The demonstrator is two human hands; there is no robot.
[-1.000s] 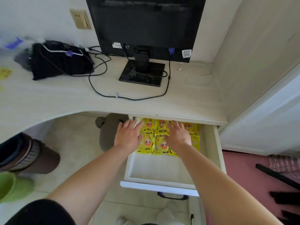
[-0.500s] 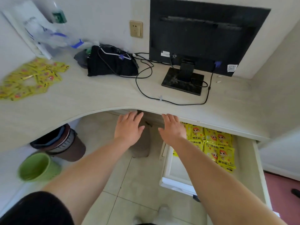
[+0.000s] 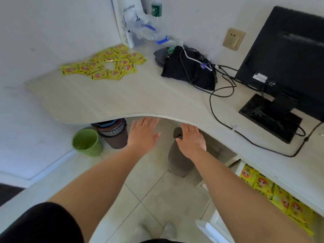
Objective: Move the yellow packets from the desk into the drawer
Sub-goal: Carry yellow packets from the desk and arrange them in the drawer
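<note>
Packets (image 3: 103, 66) at ten o'clock: yellow, red-orange faces, black print. Drawer packets (image 3: 263, 185) at four o'clock: same yellow, orange-haired faces. Tabletop (image 3: 140, 95) pale wood-grain. Monitor (image 3: 287, 50), bag (image 3: 185, 72), cable (image 3: 211, 106) black. Green bin (image 3: 86, 142), brown bin (image 3: 115, 137) at eight o'clock. Socket (image 3: 233, 39) beige.

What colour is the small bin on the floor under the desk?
Light green, the small bin beside a brown one; head view.

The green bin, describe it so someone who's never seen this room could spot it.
Find the curved desk and look at the floor below its left end. The green bin stands there, left of the brown bin. It alone is bright green, open-topped, with small holes in its wall.
</note>
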